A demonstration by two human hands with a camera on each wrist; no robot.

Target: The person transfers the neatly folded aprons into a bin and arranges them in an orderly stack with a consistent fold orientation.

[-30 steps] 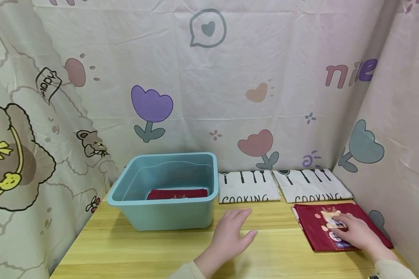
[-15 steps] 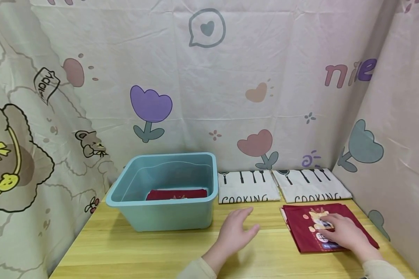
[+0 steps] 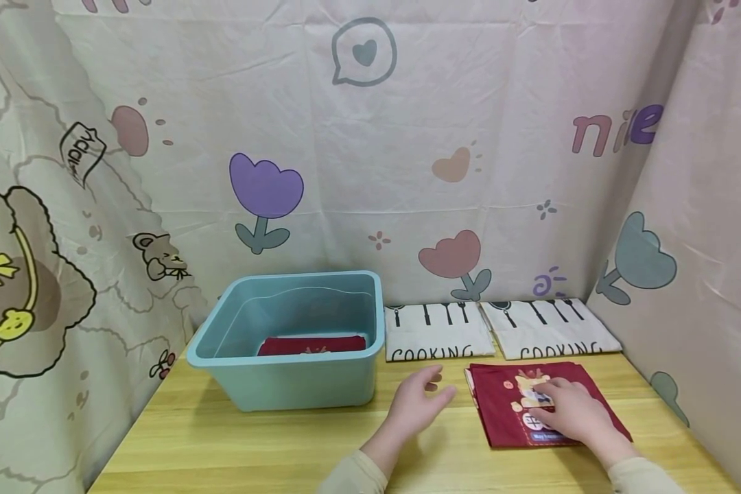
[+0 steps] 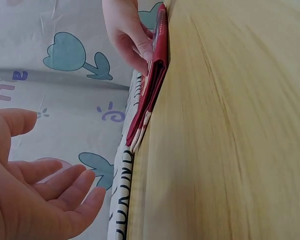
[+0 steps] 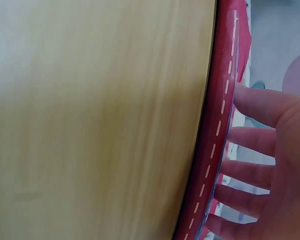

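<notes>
A folded dark red cloth (image 3: 492, 410) with a cartoon print lies flat on the wooden table, right of centre. On its top rest the fingertips of my right hand (image 3: 573, 410); in the right wrist view that hand (image 5: 282, 170) has its fingers spread and fairly straight against the cloth (image 5: 212, 145). My left hand (image 3: 415, 406) hovers over the table between the bin and the cloth, holding nothing. Its fingers are loosely bent in the left wrist view, where the hand (image 4: 40, 192) stays apart from the cloth's folded edge (image 4: 152, 85).
A light blue plastic bin (image 3: 302, 381) stands at the left, with another folded red cloth (image 3: 311, 344) inside. Two folded white cloths lettered COOKING, one on the left (image 3: 438, 333) and one on the right (image 3: 549, 329), lie along the back. A printed curtain (image 3: 358, 171) surrounds the table (image 3: 253, 453).
The red cloth has slid left across the table under my right hand, away from the right curtain. My left hand has shifted slightly right, its fingers a little more bent.
</notes>
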